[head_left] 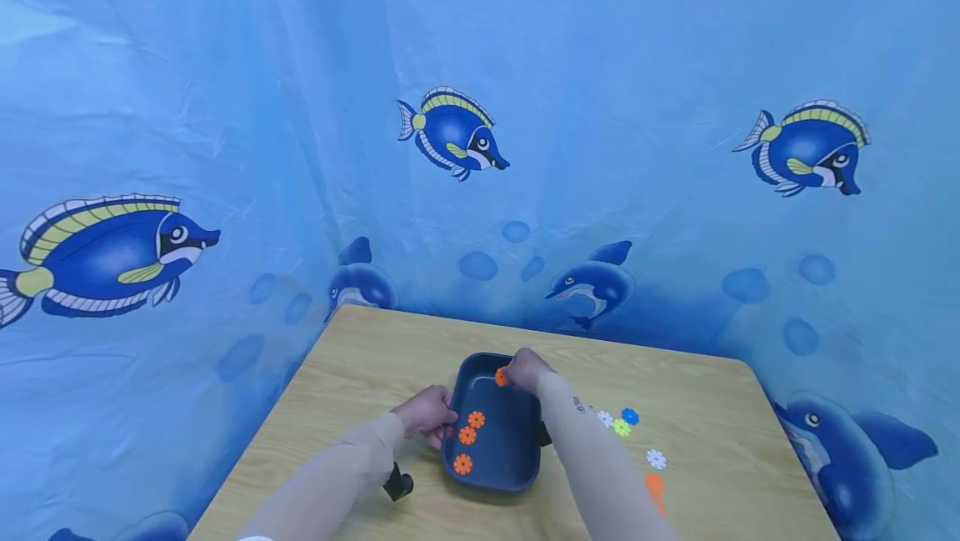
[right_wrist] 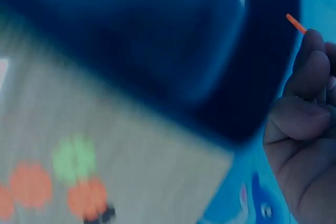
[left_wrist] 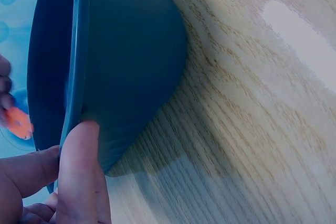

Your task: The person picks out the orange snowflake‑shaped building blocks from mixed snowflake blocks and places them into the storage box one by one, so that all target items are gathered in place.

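The orange disc (head_left: 501, 377) is right at the tips of the person's right hand (head_left: 528, 371), poking out toward its 9 o'clock, and from where I'm standing it's up at the 12 o'clock end of the dark blue bin (head_left: 501, 449). 3 more orange pieces (head_left: 467, 435) show inside, strung from about 7 to 10 o'clock, plus loose coloured pieces (head_left: 622, 427) on the wooden table (head_left: 720, 424) around 3 to 4 o'clock. Right wrist cam gets the disc edge-on, super thin, while the head cam shows its flat side. Left wrist cam is the clear look at the left hand (head_left: 429, 414) with digits on both sides of the rim (left_wrist: 79, 51). Grip-wise: right thumb and fingers pinched together on the disc, left clamped on the rim near 9 o'clock.
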{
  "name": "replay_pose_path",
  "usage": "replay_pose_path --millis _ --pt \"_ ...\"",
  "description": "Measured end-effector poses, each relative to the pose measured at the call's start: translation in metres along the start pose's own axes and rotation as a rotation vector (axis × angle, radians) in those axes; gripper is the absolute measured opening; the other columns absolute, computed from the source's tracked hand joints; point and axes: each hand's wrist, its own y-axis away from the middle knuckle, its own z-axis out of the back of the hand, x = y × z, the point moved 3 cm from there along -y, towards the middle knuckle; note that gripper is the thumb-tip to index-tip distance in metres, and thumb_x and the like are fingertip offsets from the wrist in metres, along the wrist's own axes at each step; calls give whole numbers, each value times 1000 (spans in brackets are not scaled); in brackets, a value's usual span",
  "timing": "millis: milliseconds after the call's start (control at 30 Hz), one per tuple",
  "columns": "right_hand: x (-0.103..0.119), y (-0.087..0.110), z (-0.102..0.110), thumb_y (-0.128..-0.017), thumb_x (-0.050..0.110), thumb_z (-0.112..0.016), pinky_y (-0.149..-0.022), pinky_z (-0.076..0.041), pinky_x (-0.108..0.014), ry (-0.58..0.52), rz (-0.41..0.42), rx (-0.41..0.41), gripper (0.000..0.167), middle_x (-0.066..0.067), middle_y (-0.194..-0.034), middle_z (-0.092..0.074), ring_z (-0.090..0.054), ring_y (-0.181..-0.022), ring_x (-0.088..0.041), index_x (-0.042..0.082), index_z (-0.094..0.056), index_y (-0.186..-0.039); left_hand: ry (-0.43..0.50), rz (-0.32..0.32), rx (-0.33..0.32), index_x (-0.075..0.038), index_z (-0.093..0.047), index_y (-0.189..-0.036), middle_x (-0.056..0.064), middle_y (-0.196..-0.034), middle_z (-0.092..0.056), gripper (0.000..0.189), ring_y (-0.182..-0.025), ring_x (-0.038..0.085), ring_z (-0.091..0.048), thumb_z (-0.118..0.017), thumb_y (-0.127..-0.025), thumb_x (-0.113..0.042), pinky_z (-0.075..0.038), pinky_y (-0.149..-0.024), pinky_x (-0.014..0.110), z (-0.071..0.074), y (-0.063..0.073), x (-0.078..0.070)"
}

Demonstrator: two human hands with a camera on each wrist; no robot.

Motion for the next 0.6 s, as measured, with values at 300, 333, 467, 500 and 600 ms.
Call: replay_pose_path --millis 300,333,467,500,600 --pt "-5 -18 -56 -91 0 -59 -55 -40 -27 -20 -56 -47 18 -3 -66 -50 -50 -60 -19 6 -58 -74 1 8 1 -7 -48 -86 15 -74 -64 19 -46 13 -52 -60 -99 -1 -57 -42 26 -4 -2 -1" --pt "-5 -19 -58 -90 -1 -59 -55 -41 -27 -20 -59 -52 15 -4 -67 -52 -51 -61 -19 5 -60 -76 -5 8 -1 -7 -48 -86 13 -73 -62 19 -46 12 -52 -60 -99 -2 -57 -42 26 -4 -2 -1" --pt "-3 -23 -64 -87 -2 -61 -55 -45 -25 -1 -65 -55 9 -6 -71 -59 -56 -64 -20 0 -67 -81 -12 14 -11 -7 -48 -86 14 -74 -64 19 -45 12 -51 -59 -99 -2 -57 -41 25 -2 -2 -3" --pt "-2 -24 -66 -87 -3 -61 -54 -45 -24 2 -64 -48 8 -6 -71 -60 -56 -63 -20 -1 -67 -82 -11 18 -12 -7 -48 -86 17 -76 -65 19 -45 12 -51 -59 -99 -2 -57 -41 25 -1 -2 -3" --pt "0 -27 -71 -85 -5 -63 -52 -45 -23 21 -58 -27 6 -6 -70 -59 -56 -61 -19 -1 -67 -82 -8 26 -11 -7 -48 -86 25 -84 -69 18 -44 11 -52 -59 -99 -2 -56 -41 24 3 -2 -1"
